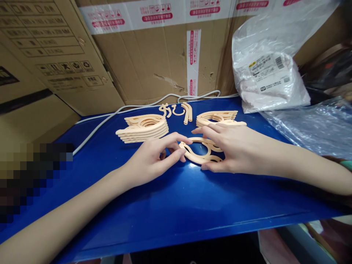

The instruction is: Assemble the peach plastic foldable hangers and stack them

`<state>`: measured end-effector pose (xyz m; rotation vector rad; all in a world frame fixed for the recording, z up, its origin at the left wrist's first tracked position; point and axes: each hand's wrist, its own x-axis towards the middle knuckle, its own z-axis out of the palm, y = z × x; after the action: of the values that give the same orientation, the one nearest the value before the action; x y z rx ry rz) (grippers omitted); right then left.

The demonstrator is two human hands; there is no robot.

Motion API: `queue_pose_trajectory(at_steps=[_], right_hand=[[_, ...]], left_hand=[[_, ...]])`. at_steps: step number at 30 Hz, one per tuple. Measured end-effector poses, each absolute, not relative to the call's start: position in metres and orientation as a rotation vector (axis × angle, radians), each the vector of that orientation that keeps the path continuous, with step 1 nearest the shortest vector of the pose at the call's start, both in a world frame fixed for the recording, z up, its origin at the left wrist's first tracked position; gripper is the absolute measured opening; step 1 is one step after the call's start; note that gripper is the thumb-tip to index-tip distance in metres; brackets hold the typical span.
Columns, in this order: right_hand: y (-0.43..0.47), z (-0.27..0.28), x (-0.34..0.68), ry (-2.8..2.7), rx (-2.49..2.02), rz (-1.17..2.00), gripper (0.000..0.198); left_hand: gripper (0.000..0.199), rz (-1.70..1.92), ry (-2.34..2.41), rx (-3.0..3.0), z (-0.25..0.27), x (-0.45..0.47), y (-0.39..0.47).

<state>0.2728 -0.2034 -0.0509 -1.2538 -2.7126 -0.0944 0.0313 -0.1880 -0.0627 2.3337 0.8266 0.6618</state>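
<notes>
Two cream plastic folding-hanger arms (pixel 194 158) lie together on the blue tabletop, their narrow ends meeting at the left. My left hand (pixel 155 157) pinches that left end between thumb and fingers. My right hand (pixel 233 146) spans the wider right part, thumb at the near edge and fingers at the far side, covering some of it. Behind my left hand is a stack of similar hanger arms (pixel 145 128). Another stack of hanger arms (pixel 217 118) sits behind my right hand, partly hidden by it.
Cream hooks (pixel 178 110) and slim curved bars (pixel 187 113) lie at the back between the stacks. A white cable (pixel 118 112) runs along the rear. Cardboard boxes (pixel 154 62) wall the back and left. A white plastic parcel bag (pixel 271 80) and clear plastic film (pixel 316 128) occupy the right.
</notes>
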Motion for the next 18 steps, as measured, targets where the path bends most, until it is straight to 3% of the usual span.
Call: queue_pose_trajectory(at_steps=[10, 18], right_hand=[[-0.185, -0.017, 0.300, -2.629, -1.116, 0.375, 0.067], [-0.160, -0.003, 0.336, -2.448, -1.313, 0.248, 0.066]], left_hand=[[0.023, 0.676, 0.805, 2.374, -0.063, 0.031, -0.189], [0.026, 0.683, 0.808, 2.335, -0.063, 0.030, -0.190]])
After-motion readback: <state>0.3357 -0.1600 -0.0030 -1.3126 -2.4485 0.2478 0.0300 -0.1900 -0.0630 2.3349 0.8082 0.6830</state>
